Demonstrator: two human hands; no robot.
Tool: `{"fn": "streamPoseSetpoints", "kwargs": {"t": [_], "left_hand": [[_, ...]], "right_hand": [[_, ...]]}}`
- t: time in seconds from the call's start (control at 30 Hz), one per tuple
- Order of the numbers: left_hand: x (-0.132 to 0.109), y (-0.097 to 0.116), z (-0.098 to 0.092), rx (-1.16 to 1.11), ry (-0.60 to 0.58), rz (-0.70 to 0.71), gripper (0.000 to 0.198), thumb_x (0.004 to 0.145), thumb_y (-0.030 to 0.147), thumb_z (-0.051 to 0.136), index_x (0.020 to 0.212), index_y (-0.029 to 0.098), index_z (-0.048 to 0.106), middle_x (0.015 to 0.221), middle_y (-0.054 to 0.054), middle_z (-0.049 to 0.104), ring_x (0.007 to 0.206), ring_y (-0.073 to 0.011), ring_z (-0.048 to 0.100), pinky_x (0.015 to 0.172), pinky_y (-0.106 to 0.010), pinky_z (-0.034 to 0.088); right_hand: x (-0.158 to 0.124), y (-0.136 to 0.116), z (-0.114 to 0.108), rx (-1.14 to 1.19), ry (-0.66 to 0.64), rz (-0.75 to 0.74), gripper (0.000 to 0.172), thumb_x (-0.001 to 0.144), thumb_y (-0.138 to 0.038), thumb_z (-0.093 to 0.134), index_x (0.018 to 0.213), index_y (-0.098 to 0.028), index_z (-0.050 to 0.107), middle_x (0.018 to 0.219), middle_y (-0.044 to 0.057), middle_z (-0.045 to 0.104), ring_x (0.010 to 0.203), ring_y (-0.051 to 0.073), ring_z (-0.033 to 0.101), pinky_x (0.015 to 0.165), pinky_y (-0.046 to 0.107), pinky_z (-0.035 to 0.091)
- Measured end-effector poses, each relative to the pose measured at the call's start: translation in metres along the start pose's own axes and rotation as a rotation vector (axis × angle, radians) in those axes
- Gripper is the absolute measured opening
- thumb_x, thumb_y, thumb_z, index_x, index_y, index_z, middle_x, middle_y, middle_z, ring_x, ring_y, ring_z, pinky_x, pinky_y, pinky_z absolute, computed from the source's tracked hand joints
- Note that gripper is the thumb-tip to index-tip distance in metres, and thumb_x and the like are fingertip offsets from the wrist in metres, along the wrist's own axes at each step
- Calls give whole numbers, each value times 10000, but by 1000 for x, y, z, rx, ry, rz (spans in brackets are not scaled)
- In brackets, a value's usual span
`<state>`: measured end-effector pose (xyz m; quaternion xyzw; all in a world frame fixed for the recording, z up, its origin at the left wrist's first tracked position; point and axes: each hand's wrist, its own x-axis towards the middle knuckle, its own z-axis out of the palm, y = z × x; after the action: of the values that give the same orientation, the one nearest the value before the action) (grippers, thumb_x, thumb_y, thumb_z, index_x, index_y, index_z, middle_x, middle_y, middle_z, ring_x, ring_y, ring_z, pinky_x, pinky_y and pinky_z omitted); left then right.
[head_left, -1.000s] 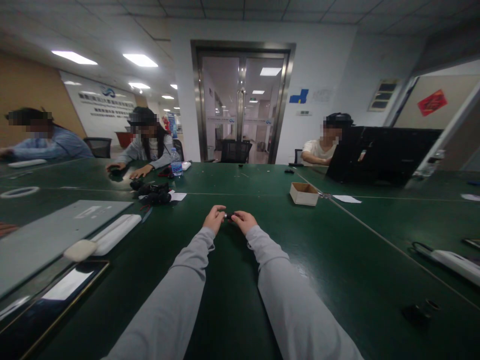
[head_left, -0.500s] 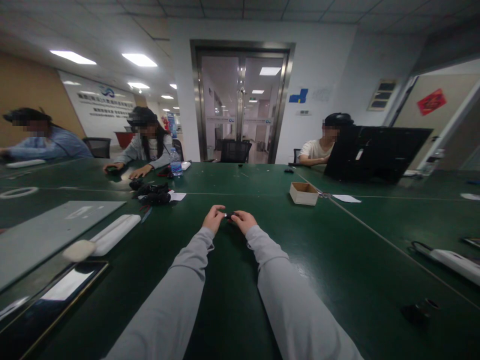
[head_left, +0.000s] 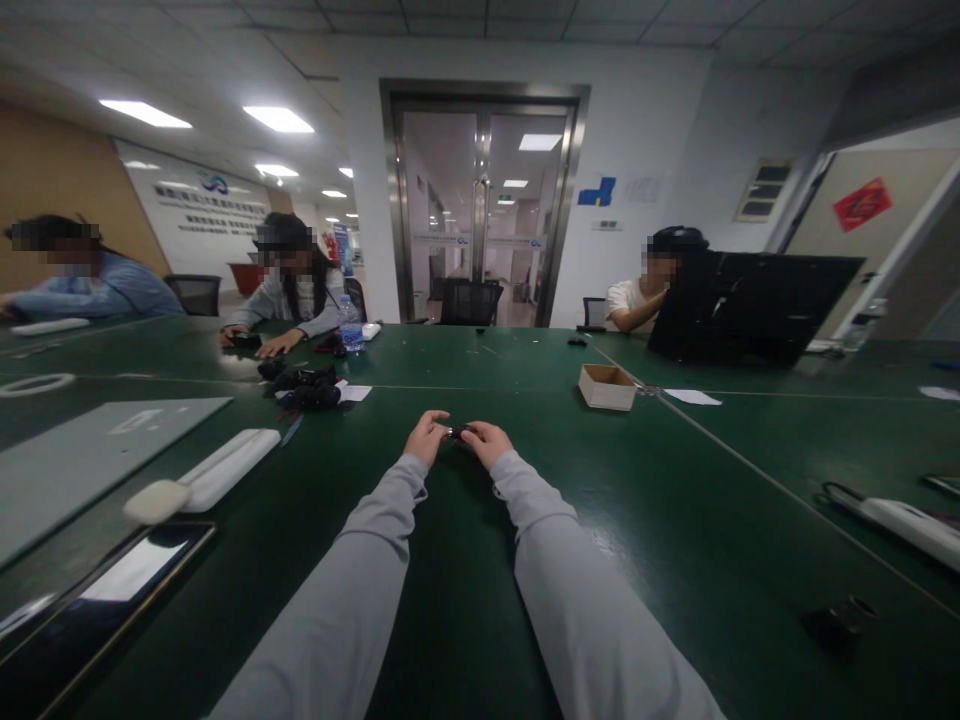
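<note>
Both my arms in grey sleeves reach out over the dark green table (head_left: 675, 520). My left hand (head_left: 426, 437) and my right hand (head_left: 486, 442) meet at the middle of the table, fingers curled in a pinch on a small black part (head_left: 456, 432) held between them. The part is too small to make out in detail.
A small cardboard box (head_left: 607, 386) sits ahead to the right. A pile of black parts (head_left: 304, 386), a water bottle (head_left: 351, 325), a white bar (head_left: 225, 468), a phone (head_left: 124, 575) lie left. Three other people sit at the far side; a black monitor (head_left: 750, 308) stands right.
My hands stay together on the small part, almost still. The person at the far right has leaned slightly toward the monitor.
</note>
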<state>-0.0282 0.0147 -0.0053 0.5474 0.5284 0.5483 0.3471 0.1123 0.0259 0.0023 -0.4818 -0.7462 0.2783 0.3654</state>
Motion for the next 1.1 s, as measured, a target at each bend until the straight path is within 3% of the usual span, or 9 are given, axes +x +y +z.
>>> {"fn": "streamPoseSetpoints", "kwargs": {"t": [0.33,0.7,0.9,1.1], "left_hand": [[1,-3,0,11,2,14,277,680,319,425,904,187,521,477,53,436,427,-77,391,459,-195,308],[0,0,0,12,-13,9,265,650,201,436,899,192,528,529,45,469,443,-67,410,441,-180,311],[-1,0,1,-21,-48,25,259,716,334,407,883,177,529,418,63,396,370,-64,355,398,-176,280],[-1,1,0,35,-28,16,257,716,314,391,860,179,556,427,53,412,387,-68,379,402,-176,291]], "right_hand": [[4,10,5,41,-1,-21,238,736,-236,518,951,-157,577,874,43,637,782,131,590,743,259,449],[4,9,5,61,4,0,239,731,-228,527,957,-166,577,888,41,633,802,134,589,760,267,448],[3,8,4,65,3,13,238,731,-231,532,961,-193,580,877,27,634,804,136,588,763,277,450],[4,9,6,91,-7,-10,245,725,-220,531,961,-168,570,879,44,632,794,138,590,759,277,452]]}}
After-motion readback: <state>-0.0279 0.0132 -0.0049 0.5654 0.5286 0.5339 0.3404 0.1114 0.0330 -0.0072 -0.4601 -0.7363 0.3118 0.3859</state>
